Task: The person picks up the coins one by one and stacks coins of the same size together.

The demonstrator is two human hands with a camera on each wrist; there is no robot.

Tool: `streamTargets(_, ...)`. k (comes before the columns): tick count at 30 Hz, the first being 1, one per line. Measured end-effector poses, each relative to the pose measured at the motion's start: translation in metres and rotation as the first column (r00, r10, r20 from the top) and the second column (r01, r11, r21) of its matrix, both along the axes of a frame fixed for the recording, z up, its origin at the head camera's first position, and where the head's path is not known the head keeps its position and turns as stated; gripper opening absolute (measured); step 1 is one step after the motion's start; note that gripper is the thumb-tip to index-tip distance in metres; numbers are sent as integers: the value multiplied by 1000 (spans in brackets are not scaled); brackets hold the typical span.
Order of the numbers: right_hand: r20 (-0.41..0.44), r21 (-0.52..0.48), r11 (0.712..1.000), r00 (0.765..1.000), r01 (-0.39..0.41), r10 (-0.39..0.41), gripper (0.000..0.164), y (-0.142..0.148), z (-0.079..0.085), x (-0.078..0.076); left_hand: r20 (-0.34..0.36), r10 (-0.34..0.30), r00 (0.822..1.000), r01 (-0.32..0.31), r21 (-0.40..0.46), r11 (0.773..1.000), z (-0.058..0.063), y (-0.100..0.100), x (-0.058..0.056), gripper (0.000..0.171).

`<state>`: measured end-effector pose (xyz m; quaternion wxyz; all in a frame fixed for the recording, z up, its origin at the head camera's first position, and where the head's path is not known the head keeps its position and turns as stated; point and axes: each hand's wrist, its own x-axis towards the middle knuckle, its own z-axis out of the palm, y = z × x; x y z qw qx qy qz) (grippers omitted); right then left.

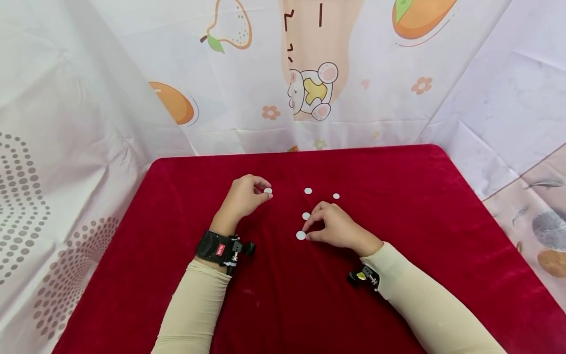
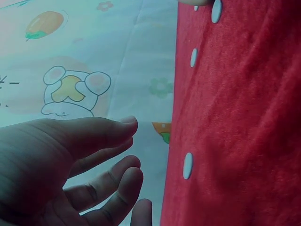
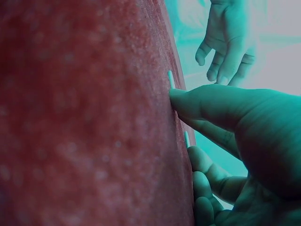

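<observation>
Small white discs lie on the red cloth. My right hand [image 1: 333, 226] is low over the cloth, thumb and forefinger tips pinching the right edge of the nearest white disc [image 1: 300, 235]. In the right wrist view the thumb [image 3: 202, 101] covers part of this disc [image 3: 170, 79]. Just beyond it, another disc [image 1: 306, 216] lies beside the bent fingers. My left hand [image 1: 247, 194] hovers at the left with loosely bent fingers and nothing between them. It overlaps a disc [image 1: 268, 191] in the head view; the left wrist view shows that disc [image 2: 188, 165] apart from the fingers.
Farther back on the red cloth [image 1: 398, 196] lie a disc [image 1: 308, 191] and a smaller-looking disc [image 1: 336, 196]. A printed curtain [image 1: 247, 73] hangs behind the table's back edge. Wrist cameras [image 1: 239, 250] are strapped to both arms.
</observation>
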<state>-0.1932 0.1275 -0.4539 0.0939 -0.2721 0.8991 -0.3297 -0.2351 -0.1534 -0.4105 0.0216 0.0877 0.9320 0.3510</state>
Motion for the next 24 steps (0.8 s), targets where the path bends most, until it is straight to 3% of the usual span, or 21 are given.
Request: streamTargets(24, -10, 1, 1000, 1000, -4, 4, 16, 2, -2, -1, 141, 39, 989, -32, -49, 998, -16, 3, -9, 37)
